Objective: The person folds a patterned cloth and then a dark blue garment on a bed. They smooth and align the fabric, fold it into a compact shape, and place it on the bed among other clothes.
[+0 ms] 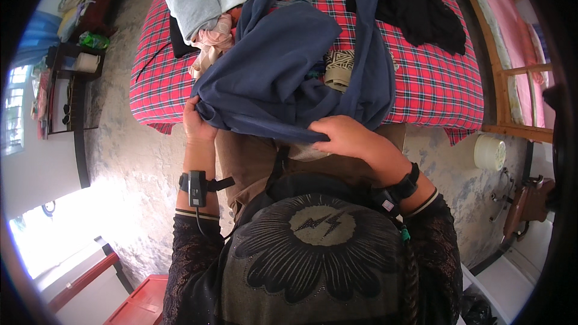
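Observation:
A navy-blue garment (280, 58) lies spread and rumpled across the near part of the bed, its lower edge hanging over my lap. My left hand (198, 119) grips its near left corner. With fingers and thumb, my right hand (341, 135) pinches the same garment's near edge, right of the middle. A long narrow part of the garment (366, 22) stretches away towards the far side. Beside this part, a rolled beige-and-black patterned cloth (339, 70) shows, partly covered by the navy fabric.
Red plaid cloth (433, 95) covers the bed. Grey folded clothing (194, 2) and crumpled pink cloth (216, 38) are at the far left, black clothing (420, 13) at the far right. A pale bucket (489, 152) stands on the floor, right; a wooden bed frame (519, 132) is beyond it.

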Demonstrator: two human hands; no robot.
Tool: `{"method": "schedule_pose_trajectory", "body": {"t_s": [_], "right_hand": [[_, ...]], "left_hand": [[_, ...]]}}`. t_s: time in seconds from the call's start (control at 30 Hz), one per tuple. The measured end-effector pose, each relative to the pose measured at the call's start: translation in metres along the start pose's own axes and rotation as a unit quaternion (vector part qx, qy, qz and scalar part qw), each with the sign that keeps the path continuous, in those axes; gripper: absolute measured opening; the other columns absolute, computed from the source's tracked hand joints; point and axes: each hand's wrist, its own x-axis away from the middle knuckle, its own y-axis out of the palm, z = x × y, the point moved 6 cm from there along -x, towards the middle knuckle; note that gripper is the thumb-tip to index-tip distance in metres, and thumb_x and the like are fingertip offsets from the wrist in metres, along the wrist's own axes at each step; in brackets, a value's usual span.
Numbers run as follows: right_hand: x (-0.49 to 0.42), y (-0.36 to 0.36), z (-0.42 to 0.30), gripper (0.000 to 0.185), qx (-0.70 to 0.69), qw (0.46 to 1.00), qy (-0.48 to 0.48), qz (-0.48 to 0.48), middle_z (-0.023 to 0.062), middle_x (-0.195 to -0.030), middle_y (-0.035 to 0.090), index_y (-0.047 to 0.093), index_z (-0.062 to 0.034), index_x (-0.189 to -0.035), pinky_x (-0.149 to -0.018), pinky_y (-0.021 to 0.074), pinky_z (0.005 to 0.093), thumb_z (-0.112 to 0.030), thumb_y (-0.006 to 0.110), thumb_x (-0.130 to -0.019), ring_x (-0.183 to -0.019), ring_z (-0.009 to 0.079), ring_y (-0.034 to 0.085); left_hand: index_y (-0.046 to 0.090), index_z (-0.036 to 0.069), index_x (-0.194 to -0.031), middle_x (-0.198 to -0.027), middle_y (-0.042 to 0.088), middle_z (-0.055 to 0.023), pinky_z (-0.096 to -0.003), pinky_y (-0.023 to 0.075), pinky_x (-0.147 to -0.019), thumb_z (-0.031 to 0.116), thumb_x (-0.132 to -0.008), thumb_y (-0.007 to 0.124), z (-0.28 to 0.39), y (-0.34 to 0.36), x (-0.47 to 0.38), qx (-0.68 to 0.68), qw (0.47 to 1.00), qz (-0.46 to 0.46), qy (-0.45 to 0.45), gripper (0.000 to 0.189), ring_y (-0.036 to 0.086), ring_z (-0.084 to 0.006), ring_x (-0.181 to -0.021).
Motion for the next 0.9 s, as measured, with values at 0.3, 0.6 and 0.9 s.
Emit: {"method": "schedule_pose_trajectory", "body": {"t_s": [0.3, 0.6, 0.9], "right_hand": [[0.016, -0.033, 0.02, 0.027, 0.045, 0.996, 0.032, 0.074, 0.0145, -0.091, 0.063, 0.067, -0.002, -0.099, -0.078, 0.0499, 0.0425, -0.017, 0.074, -0.078, -0.09, 0.0356, 0.062], [-0.022, -0.046, 0.043, 0.022, -0.204, 0.951, 0.106, 0.205, 0.0076, -0.085, 0.07, 0.069, 0.0, -0.106, -0.071, 0.0511, 0.0268, -0.016, 0.07, -0.091, -0.077, 0.0126, 0.065], [-0.035, -0.045, 0.051, 0.019, -0.28, 0.928, 0.126, 0.211, 0.0045, -0.089, 0.07, 0.069, 0.0023, -0.105, -0.075, 0.0519, 0.025, -0.012, 0.068, -0.092, -0.081, 0.0108, 0.064]], "left_hand": [[0.056, -0.008, -0.122, -0.127, 0.063, -0.0226, -0.0489, 0.0447, -0.109, 0.017, -0.096, 0.04, 0.021, -0.029, -0.008, 0.016, 0.995, 0.067, 0.067, 0.04, 0.06, -0.0352, -0.119], [0.057, -0.005, -0.123, -0.116, 0.066, -0.0135, -0.0385, 0.0485, -0.099, 0.007, -0.092, 0.057, 0.05, -0.048, -0.003, -0.234, 0.938, 0.197, 0.163, 0.033, 0.063, -0.0254, -0.107], [0.071, 0.003, -0.108, -0.101, 0.069, -0.0087, -0.0321, 0.0516, -0.086, 0.017, -0.085, 0.076, -0.023, 0.141, 0.035, -0.613, 0.668, -0.141, 0.397, 0.027, 0.066, -0.0204, -0.094]]}}
